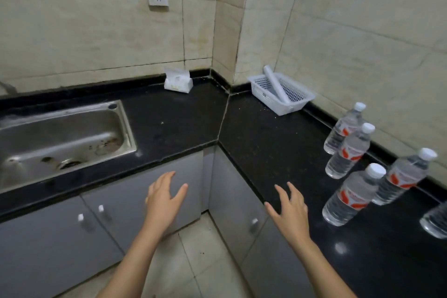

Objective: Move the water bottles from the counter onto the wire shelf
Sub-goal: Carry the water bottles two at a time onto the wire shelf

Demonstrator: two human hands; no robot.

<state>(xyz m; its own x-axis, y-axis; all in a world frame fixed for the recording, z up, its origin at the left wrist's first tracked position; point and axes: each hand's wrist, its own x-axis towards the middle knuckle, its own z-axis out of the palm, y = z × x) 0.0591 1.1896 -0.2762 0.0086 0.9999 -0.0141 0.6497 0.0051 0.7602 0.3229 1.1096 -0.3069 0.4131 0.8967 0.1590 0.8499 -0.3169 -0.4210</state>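
Two bare hands, the left hand (164, 197) and right hand (289, 209), hover with fingers spread and grasping nothing before a black corner surface (266, 138), where capped water bottles (348, 195) stand upright at the right.

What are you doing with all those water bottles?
A person stands at a black corner counter with both hands empty and fingers spread. The left hand hangs in front of the cabinets; the right hand hovers over the counter's edge, near the closest bottle. Four capped water bottles stand upright along the right side, and a fifth is cut off at the picture's edge. None has been picked up yet, and no wire shelf is in view.
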